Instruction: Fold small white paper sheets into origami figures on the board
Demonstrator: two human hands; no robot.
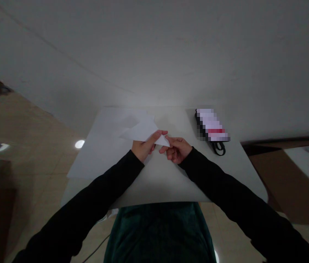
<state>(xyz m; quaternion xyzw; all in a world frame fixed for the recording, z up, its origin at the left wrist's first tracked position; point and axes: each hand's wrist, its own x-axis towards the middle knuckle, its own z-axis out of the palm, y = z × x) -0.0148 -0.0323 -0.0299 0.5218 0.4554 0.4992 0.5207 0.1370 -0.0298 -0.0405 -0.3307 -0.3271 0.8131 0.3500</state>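
Observation:
A folded piece of white paper (142, 130), pointed at both ends, is held a little above the table. My left hand (145, 147) is closed on it, thumb on top and fingers underneath. My right hand (179, 149) has its fingers curled at the paper's right-hand tip, with thumb and forefinger pinching by that corner. Under the folded piece, larger white sheets (102, 146) lie flat on the left part of the table. The undersides of the fingers are partly hidden.
The white table (154, 190) stands against a pale wall (154, 54). A phone (212, 125), its screen blurred out, lies at the back right with a black strap loop (219, 148). A brown box-like surface (288, 182) is beyond the table's right edge.

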